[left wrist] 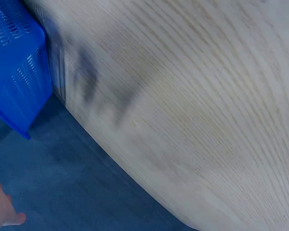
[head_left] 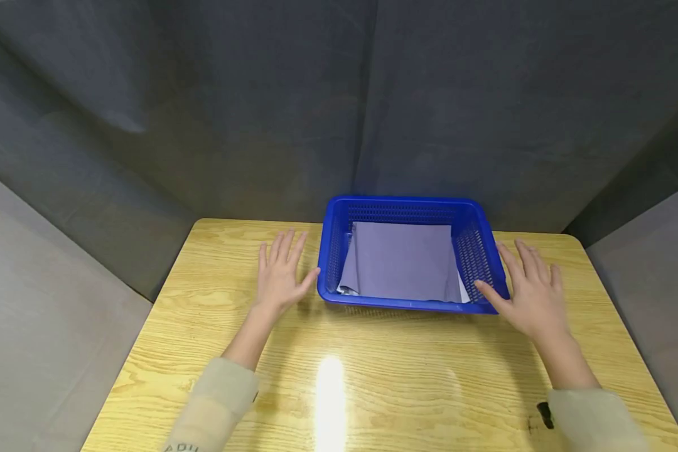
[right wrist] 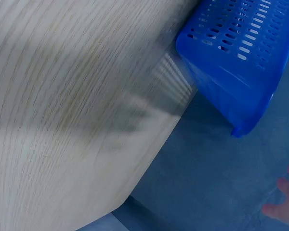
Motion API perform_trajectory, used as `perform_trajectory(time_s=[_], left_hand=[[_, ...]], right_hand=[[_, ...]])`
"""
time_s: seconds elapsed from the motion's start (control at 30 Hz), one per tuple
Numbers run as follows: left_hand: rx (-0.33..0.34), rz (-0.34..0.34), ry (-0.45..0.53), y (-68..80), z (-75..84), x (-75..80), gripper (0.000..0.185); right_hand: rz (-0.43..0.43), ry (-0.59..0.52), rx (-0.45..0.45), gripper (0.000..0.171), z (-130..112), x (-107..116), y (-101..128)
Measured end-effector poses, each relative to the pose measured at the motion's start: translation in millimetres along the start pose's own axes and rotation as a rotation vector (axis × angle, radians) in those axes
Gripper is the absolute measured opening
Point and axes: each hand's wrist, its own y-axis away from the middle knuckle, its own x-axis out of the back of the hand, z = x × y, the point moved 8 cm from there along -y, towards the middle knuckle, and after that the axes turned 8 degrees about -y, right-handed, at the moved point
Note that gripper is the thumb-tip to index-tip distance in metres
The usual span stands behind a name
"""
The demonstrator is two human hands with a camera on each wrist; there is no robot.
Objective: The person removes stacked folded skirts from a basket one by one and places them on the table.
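A blue plastic basket [head_left: 412, 305] with slotted walls stands at the back of the wooden table. Inside it lies a flat purple-grey sheet or folded piece [head_left: 403, 260], its left edge curled, with something white showing under its corners. To the basket's left is my left hand [head_left: 281, 276], fingers spread and straight, thumb near the rim. On the other side my right hand [head_left: 533, 295] spreads its fingers, the thumb over or beside the right front corner; contact cannot be told. Both wrist views show the basket's side [left wrist: 24, 72] and only a bit of each hand.
Dark grey cloth [head_left: 271, 113] hangs behind the table [head_left: 384, 364], close to the basket's back. Lighter panels [head_left: 51, 314] flank both sides. A bright reflection lies on the front of the tabletop, and a small dark mark [head_left: 531, 425] is near the right sleeve.
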Motion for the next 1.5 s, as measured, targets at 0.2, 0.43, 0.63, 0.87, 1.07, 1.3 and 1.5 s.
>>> perform_trajectory(time_s=[0.2, 0.43, 0.63, 0.87, 1.07, 1.3, 1.5], left_hand=[[-0.013, 0.038, 0.032, -5.6, 7.7, -2.3, 0.072], [-0.029, 0.114, 0.071, -10.1, 16.3, -4.4, 0.069], [-0.039, 0.141, 0.115, -14.9, 23.2, -6.8, 0.068], [-0.037, 0.175, 0.182, -20.2, 30.6, -8.4, 0.066], [-0.019, 0.180, 0.268, -25.9, 35.3, -12.6, 0.067], [0.005, 0.195, 0.379, -32.6, 38.9, -18.6, 0.070], [0.013, 0.218, 0.487, -38.3, 44.5, -21.7, 0.070]], right_hand=[[0.065, -0.062, 0.025, 0.078, -3, -1, -4], [0.134, -0.122, 0.031, 0.074, -4, -6, -7], [0.145, -0.184, 0.015, 0.073, -6, -12, -11], [0.149, -0.242, -0.005, 0.074, -9, -18, -16], [0.176, -0.323, -0.004, 0.073, -9, -23, -20], [0.168, -0.407, -0.005, 0.073, -9, -30, -26], [0.172, -0.462, 0.000, 0.073, -8, -35, -31]])
